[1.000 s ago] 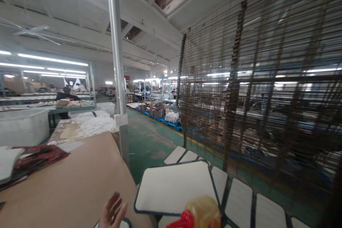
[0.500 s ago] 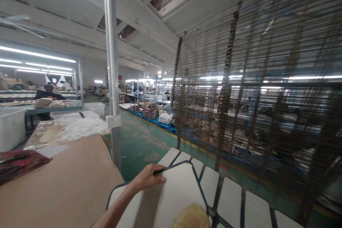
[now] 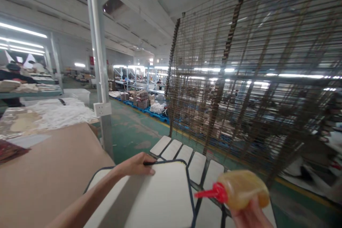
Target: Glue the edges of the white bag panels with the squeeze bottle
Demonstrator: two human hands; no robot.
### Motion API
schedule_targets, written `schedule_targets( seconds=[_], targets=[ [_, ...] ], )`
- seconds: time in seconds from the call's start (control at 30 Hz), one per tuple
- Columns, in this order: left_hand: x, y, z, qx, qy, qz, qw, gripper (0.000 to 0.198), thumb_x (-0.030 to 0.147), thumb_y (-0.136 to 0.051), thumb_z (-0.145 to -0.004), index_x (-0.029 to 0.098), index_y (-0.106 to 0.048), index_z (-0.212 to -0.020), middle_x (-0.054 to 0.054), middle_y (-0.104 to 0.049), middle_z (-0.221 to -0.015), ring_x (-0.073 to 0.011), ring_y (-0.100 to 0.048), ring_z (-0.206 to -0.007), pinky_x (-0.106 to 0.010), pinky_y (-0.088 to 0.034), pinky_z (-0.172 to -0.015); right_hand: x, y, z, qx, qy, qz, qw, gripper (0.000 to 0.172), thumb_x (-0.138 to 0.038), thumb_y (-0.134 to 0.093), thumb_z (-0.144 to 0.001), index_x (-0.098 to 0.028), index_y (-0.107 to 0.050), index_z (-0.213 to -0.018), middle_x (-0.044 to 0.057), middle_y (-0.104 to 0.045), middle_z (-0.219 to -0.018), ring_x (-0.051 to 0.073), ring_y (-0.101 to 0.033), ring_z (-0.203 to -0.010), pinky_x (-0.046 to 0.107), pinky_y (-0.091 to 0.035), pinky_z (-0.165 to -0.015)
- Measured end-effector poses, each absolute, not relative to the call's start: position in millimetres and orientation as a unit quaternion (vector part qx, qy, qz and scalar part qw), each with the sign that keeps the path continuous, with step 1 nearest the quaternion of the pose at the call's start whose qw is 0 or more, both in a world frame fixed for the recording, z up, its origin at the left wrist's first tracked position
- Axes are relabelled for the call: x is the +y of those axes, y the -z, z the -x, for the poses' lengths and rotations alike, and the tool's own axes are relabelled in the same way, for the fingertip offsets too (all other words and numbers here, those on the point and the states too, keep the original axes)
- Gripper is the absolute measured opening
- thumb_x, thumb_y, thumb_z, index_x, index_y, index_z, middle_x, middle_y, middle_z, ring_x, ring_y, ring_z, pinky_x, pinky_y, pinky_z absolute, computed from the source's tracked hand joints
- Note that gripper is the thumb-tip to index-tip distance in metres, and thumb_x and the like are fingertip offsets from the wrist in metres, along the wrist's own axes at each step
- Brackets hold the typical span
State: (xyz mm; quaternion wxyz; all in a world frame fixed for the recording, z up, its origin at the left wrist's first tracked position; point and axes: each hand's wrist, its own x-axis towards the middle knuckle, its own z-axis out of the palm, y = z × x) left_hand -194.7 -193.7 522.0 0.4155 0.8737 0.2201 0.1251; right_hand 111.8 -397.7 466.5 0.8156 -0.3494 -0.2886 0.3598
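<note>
head view, the only one there is: the cream panel [image 3: 165, 192] is right in front of the wearer, tilted a bit, with dark edging [image 3: 190, 192] round it. it looks fairly light and stiff, since its shape seems to be kept while only one edge is held. the face looks smooth, so a flat palm might slide; a pinch at the rim seems the better bet, kept clear of the yellowish trace at the far right corner in case that's sticky.

the panel's far edge is pinched by the left hand [image 3: 140, 165], thumb on the face, fingers mostly hidden. just right of the panel, a squeeze bottle [image 3: 244, 187] is gripped by the right hand [image 3: 251, 215], red nozzle [image 3: 217, 193] aimed at the edging. the bottle looks soft-walled and light, best held round the body; too hard a squeeze could be messy.

beyond the panel and to its right, smaller cream slabs [image 3: 197, 167] are laid out; to its left, a brown tabletop [image 3: 53, 160].

compared with half a second ago, the bottle's been lifted off the panel's lower right and its nozzle can be seen. the left-hand pinch is unchanged.
</note>
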Motion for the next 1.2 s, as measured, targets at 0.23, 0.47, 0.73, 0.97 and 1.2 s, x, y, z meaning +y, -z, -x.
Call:
schedule_targets(
  seconds=[0.23,0.47,0.73,0.97,1.2],
  targets=[
    [-214,-543,192,0.200,-0.071,-0.849,0.483,0.034,0.045,-0.065,-0.074,0.011,-0.062,-0.073,0.004,-0.038,-0.061,-0.0077,-0.030,-0.058,-0.019,-0.020,-0.048,-386,-525,-130,-0.233,-0.273,0.377,0.854,0.069,-0.037,-0.090,-0.036,-0.032,-0.067,-0.100,-0.002,-0.071,-0.081,0.016,-0.066,-0.069,0.023,-0.055,-0.065],
    [-219,-549,184,0.192,-0.056,-0.830,0.521,0.038,0.048,-0.069,-0.070,0.012,-0.070,-0.083,0.003,-0.052,-0.063,-0.0087,-0.039,-0.058,-0.017,-0.030,-0.049,-383,-528,-137,-0.291,-0.298,0.385,0.824,0.061,-0.037,-0.089,-0.037,-0.031,-0.070,-0.095,0.003,-0.070,-0.074,0.022,-0.066,-0.066,0.029,-0.056,-0.060],
    [-220,-552,177,0.198,-0.056,-0.812,0.546,0.042,0.048,-0.071,-0.069,0.014,-0.073,-0.094,0.000,-0.065,-0.074,-0.0137,-0.054,-0.066,-0.020,-0.043,-0.060,-387,-527,-143,-0.293,-0.305,0.399,0.813,0.067,-0.039,-0.089,-0.035,-0.030,-0.069,-0.098,0.005,-0.070,-0.077,0.024,-0.066,-0.068,0.034,-0.057,-0.063],
    [-219,-551,171,0.218,-0.048,-0.788,0.574,0.045,0.048,-0.072,-0.068,0.015,-0.072,-0.098,-0.001,-0.068,-0.076,-0.0170,-0.059,-0.069,-0.024,-0.048,-0.065,-394,-526,-145,-0.303,-0.329,0.437,0.781,0.084,-0.050,-0.084,-0.032,-0.025,-0.063,-0.110,0.014,-0.068,-0.097,0.038,-0.062,-0.092,0.057,-0.051,-0.078],
    [-218,-550,170,0.218,-0.044,-0.767,0.602,0.045,0.048,-0.074,-0.067,0.015,-0.072,-0.099,-0.002,-0.069,-0.079,-0.0169,-0.060,-0.069,-0.024,-0.048,-0.067,-403,-530,-140,-0.311,-0.352,0.442,0.764,0.084,-0.048,-0.084,-0.032,-0.027,-0.062,-0.111,0.014,-0.068,-0.098,0.038,-0.064,-0.090,0.057,-0.050,-0.082]
  ],
)
